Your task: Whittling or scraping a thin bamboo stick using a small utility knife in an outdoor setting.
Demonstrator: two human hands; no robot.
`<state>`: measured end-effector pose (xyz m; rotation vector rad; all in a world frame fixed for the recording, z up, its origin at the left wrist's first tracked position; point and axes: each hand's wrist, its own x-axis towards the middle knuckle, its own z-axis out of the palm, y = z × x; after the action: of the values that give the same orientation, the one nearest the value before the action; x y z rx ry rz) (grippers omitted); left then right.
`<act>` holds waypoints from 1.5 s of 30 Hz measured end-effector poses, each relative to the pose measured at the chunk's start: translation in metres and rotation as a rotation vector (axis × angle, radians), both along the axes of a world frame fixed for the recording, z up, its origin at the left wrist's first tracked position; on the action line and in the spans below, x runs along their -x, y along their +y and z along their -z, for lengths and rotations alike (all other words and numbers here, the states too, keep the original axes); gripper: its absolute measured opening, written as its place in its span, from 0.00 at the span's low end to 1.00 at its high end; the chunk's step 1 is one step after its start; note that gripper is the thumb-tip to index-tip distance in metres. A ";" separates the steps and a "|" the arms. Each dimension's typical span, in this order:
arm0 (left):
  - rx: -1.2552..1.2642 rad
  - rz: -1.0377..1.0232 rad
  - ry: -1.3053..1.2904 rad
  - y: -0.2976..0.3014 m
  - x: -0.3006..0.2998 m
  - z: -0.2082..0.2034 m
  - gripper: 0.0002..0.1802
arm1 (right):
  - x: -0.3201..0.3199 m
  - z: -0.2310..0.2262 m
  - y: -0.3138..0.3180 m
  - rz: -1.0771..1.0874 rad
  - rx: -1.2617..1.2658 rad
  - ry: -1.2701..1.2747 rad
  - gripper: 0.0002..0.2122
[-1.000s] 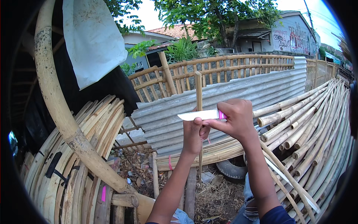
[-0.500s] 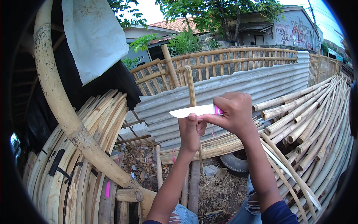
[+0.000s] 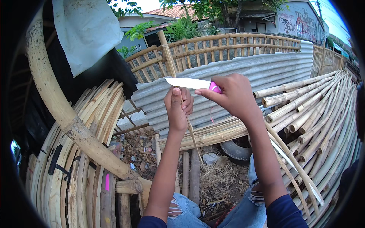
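My left hand (image 3: 178,109) is closed round a thin bamboo strip (image 3: 193,139), thumb pointing up. The strip's lower part slants down from the fist toward the ground; its upper end is hard to tell from the fence post behind. In my right hand (image 3: 236,95) is a knife (image 3: 188,82) with a pink handle, gripped with the thumb stretched toward the left hand. Its pale blade points left and lies across just above the left fist, in front of the strip's line. Whether the edge touches the strip I cannot tell.
Bamboo poles (image 3: 300,114) are piled on the right, and split bamboo slats (image 3: 72,167) lean on the left beside a thick curved bamboo pole (image 3: 57,95). Ahead stand corrugated sheeting (image 3: 228,72) and a bamboo fence (image 3: 235,40). A tyre (image 3: 236,152) lies on the littered ground.
Both hands, with the knife and strip, have shifted left and up in the picture. The strip's lower end now slants further right. The background has shifted up and slightly left.
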<state>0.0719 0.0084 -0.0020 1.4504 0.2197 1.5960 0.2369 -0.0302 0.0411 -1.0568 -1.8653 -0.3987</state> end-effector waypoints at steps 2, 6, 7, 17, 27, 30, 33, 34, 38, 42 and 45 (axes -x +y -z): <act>-0.014 0.059 -0.011 0.012 0.006 -0.003 0.27 | -0.006 0.001 0.004 0.009 0.125 0.092 0.28; -0.006 -0.008 -0.009 0.035 0.033 -0.013 0.25 | -0.024 0.013 0.031 -0.033 0.263 0.235 0.28; -0.016 0.002 -0.021 0.039 0.034 -0.017 0.25 | -0.037 0.017 0.037 -0.005 0.284 0.236 0.29; -0.118 0.036 -0.051 0.033 0.056 -0.008 0.23 | 0.022 0.026 -0.009 -0.215 0.390 0.430 0.19; -0.017 0.104 -0.026 -0.004 0.036 -0.001 0.23 | 0.045 0.014 -0.008 -0.382 -0.199 0.052 0.20; 0.000 0.193 0.012 0.000 0.036 -0.002 0.23 | 0.039 0.010 -0.001 -0.378 -0.195 0.057 0.18; 0.021 0.368 -0.077 0.009 0.036 -0.004 0.24 | 0.030 0.006 0.006 -0.408 -0.135 0.070 0.18; 0.014 0.339 -0.058 0.012 0.035 -0.005 0.26 | 0.027 0.005 0.008 -0.404 -0.143 0.058 0.18; 0.021 0.275 -0.050 0.029 0.032 -0.004 0.26 | 0.031 0.009 0.008 -0.407 -0.054 0.349 0.15; 0.002 0.167 -0.057 0.051 0.057 -0.012 0.24 | 0.050 0.046 0.009 -0.685 0.366 0.731 0.15; 0.024 0.179 -0.147 0.071 0.083 -0.005 0.24 | 0.087 0.116 -0.012 -0.783 0.819 0.421 0.19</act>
<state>-0.0108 0.0797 0.0029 1.2901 0.0234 1.5399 0.1502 -0.0424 -0.0751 -0.7110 -1.8842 1.0353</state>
